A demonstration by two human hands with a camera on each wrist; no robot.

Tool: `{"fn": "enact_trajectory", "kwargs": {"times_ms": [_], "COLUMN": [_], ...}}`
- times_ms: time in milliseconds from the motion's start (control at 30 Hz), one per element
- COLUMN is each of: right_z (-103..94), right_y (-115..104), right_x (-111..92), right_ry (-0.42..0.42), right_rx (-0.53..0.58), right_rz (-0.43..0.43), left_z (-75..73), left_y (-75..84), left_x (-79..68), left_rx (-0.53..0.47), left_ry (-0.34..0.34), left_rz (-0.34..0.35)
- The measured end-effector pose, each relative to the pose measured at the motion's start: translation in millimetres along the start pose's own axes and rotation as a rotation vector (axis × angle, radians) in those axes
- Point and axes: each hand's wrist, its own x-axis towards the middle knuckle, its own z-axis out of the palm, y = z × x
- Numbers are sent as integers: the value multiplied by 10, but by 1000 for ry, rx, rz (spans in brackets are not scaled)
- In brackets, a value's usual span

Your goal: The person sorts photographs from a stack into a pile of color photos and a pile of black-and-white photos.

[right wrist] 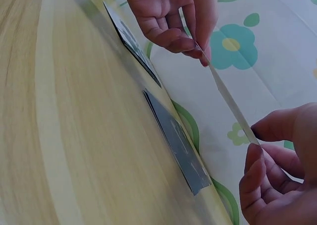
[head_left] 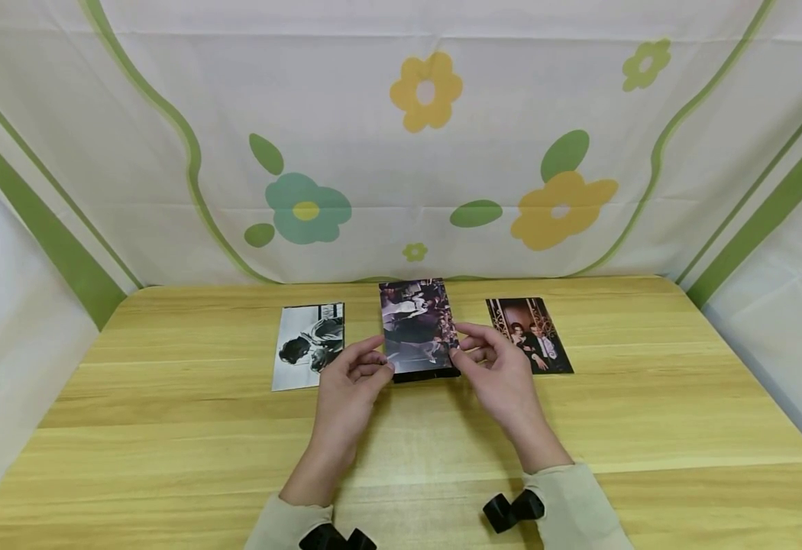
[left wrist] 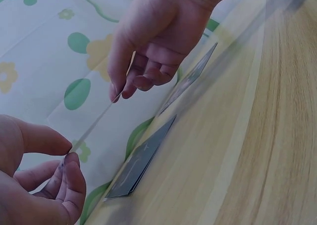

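Note:
A photo print (head_left: 415, 328) of a dark scene, with a pale figure near its top, is held level by both hands. My left hand (head_left: 351, 397) pinches its lower left edge between thumb and fingers. On the right edge, my right hand (head_left: 500, 374) pinches it likewise. Seen edge-on, the print (right wrist: 230, 103) is a thin pale strip in the right wrist view, raised off the table. Beneath it lies a middle pile of dark prints (left wrist: 141, 160), mostly hidden in the head view, where only a black edge shows.
A black-and-white photo print (head_left: 308, 344) lies left of the middle pile. To the right lies a dark print of seated people (head_left: 535, 340). The wooden table (head_left: 167, 443) ends at a white flowered cloth (head_left: 373, 160) behind.

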Motion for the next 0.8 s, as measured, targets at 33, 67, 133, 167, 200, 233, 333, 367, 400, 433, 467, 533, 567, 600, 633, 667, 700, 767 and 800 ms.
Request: {"fn": "enact_trajectory", "kwargs": {"times_ms": [33, 67, 133, 167, 200, 233, 333, 367, 400, 433, 467, 533, 567, 600, 633, 667, 700, 767, 800], "right_z": [-1, -2, -3, -3, -3, -3, -13, -25, -37, -53, -72, -124, -158, -196, -238, -283, -329, -422, -466], "right_y": [-2, -3, -4, -5, -4, -4, -1, 2, 7, 16, 26, 49, 63, 76, 88, 96, 105, 122, 129], "right_x": [0, 0, 1, 2, 3, 5, 18, 21, 26, 29, 34, 43, 50, 58, 69, 82, 95, 121, 134], "right_ry": [0, -1, -3, -3, -3, -4, 5, 11, 20, 29, 41, 72, 89, 105, 121, 136, 151, 180, 198], "right_rx": [0, 0, 0, 0, -1, -1, -13, -15, -18, -15, -13, -14, -8, -4, -2, -3, -7, -2, -2], "right_rz": [1, 2, 5, 7, 7, 8, 5, 4, 5, 7, 11, 19, 23, 29, 35, 43, 50, 71, 83], "left_z": [0, 1, 1, 1, 2, 4, 26, 44, 67, 93, 124, 200, 246, 295, 346, 400, 456, 580, 645], "left_y": [1, 2, 6, 7, 8, 7, 6, 3, 1, -1, 0, -1, -1, 1, 4, 6, 6, 2, -4], "left_x": [1, 1, 1, 1, 0, 1, 8, 10, 13, 17, 20, 29, 33, 40, 45, 52, 58, 73, 80], "left_rx": [0, 0, 1, 1, 2, 1, 1, 2, 4, 5, 8, 7, 7, 7, 9, 12, 14, 18, 20], "left_ry": [0, 0, -2, -3, -3, -3, -1, -1, -3, -8, -14, -29, -39, -50, -56, -62, -68, -78, -84], "left_rz": [0, -1, -3, -4, -5, -6, -8, -8, -8, -8, -7, -9, -5, -6, -6, -7, -7, 0, -2]}}
